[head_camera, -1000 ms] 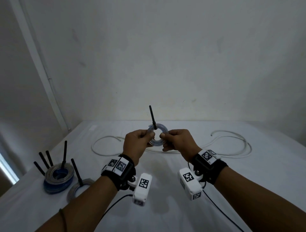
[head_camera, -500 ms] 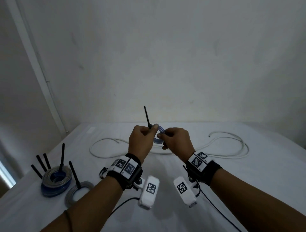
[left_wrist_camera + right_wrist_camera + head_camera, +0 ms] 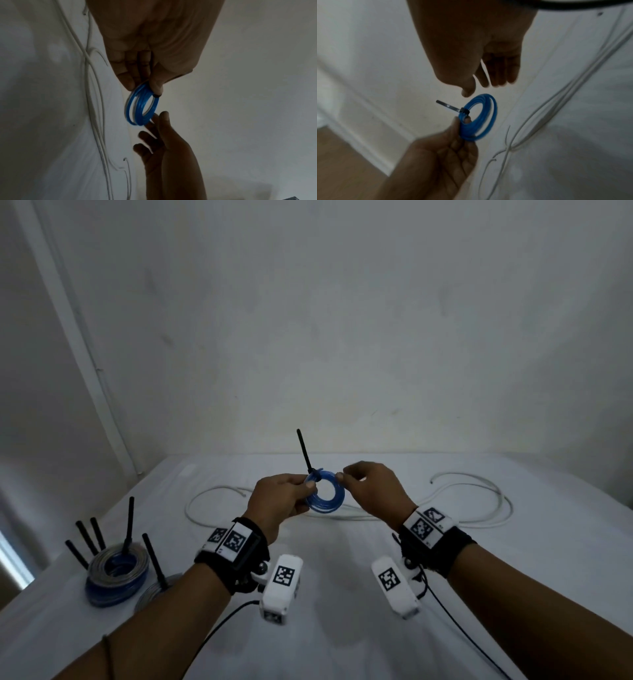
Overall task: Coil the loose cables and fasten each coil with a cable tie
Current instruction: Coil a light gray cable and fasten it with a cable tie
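Head view: left hand point(image 3: 281, 501) pinches blue cable coil point(image 3: 325, 494) above white counter point(image 3: 342, 594), black cable tie point(image 3: 305, 453) sticking up. Right wrist view alone shows right hand point(image 3: 481, 56) just clear of coil, fingers relaxed, holding nothing. White loose cable point(image 3: 479, 508) sprawls behind; tied coils point(image 3: 116, 573) stacked far left, partly blurred.

Dim, flat indoor light with a cool grey cast. Both wrist views are dark, grainy and motion-blurred; the wide head view bends straight edges.
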